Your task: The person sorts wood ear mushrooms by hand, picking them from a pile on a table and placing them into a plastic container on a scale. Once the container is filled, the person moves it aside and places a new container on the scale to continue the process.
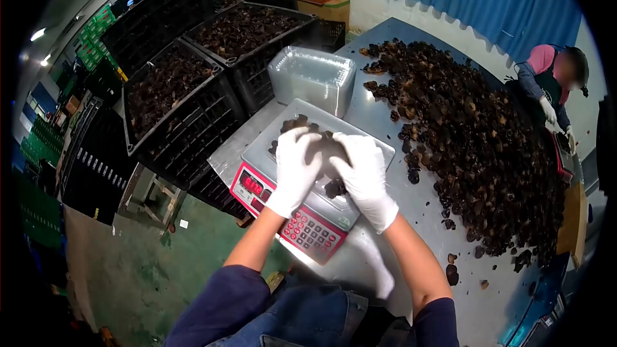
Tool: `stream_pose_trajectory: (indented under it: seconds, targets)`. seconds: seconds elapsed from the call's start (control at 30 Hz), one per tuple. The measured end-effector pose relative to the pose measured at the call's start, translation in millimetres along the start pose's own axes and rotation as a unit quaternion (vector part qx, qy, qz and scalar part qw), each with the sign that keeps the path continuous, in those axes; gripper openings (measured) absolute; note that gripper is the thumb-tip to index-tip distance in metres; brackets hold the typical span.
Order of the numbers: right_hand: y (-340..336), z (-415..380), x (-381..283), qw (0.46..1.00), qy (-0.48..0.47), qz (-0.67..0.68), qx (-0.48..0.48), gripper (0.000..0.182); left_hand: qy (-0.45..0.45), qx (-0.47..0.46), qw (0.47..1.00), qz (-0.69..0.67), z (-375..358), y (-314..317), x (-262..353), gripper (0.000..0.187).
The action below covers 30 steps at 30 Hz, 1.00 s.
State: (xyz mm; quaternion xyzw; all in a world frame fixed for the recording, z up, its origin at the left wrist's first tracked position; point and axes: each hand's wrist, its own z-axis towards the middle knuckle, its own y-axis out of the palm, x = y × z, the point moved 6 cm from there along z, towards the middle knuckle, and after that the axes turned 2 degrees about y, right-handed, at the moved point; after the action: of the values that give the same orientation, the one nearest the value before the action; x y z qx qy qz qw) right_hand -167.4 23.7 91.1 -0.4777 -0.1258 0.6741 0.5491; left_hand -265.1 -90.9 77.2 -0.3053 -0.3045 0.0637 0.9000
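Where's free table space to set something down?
Bare table: the strip between scale and pile, continuing beside the right forearm with a few loose pieces. Crowded: under the pile, behind the scale at the tubs, and the pan, under left hand and right hand.

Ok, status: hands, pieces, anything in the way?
Left hand, right hand: both gloved, at the dark pieces. Pieces on the scale. Clear tubs just beyond; nothing seen blocking.

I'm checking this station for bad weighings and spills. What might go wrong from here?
The left hand and right hand are at the dark pieces on the scale, so any pressure might skew its reading. Clear trays stand stacked close behind it; a bump might topple them.
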Motion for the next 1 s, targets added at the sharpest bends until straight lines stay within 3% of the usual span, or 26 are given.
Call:
stream_pose_trajectory:
  seconds: [0.07,0.2,0.23,0.37,0.6,0.7,0.8,0.87,1.0]
  targets:
    - [20,-2,2,0.999,0.005,0.004,-0.038,0.053,-0.013,-0.014,1.000,-0.001,-11,3,-7,0.045]
    - [-2,-6,4,0.998,0.046,0.031,-0.023,0.054,-0.037,0.005,0.999,-0.024,-17,-2,-12,0.050]
    - [-10,-6,7,0.992,0.070,0.106,-0.027,0.054,-0.040,0.018,0.998,-0.038,-18,-5,-13,0.050]
    - [-19,-15,23,0.990,0.116,0.083,0.002,0.048,-0.027,0.077,0.992,-0.096,-13,-11,-18,0.047]
    - [-34,-25,26,0.993,0.094,0.062,0.035,0.034,-0.188,0.207,0.928,-0.247,-10,-71,-61,0.036]
    - [-37,-34,39,0.977,0.172,0.121,0.029,0.034,-0.195,0.268,0.897,-0.293,-9,-107,-73,0.034]
    - [-48,-33,34,0.982,0.154,0.102,0.043,0.033,-0.192,0.306,0.900,-0.244,-9,-137,-78,0.030]
    - [-46,-38,42,0.986,0.129,0.091,0.045,0.033,-0.157,0.276,0.929,-0.188,-4,-147,-75,0.023]
    - [-43,-35,36,0.985,0.144,0.093,0.028,0.033,-0.166,0.064,0.961,-0.211,4,-125,-61,0.019]
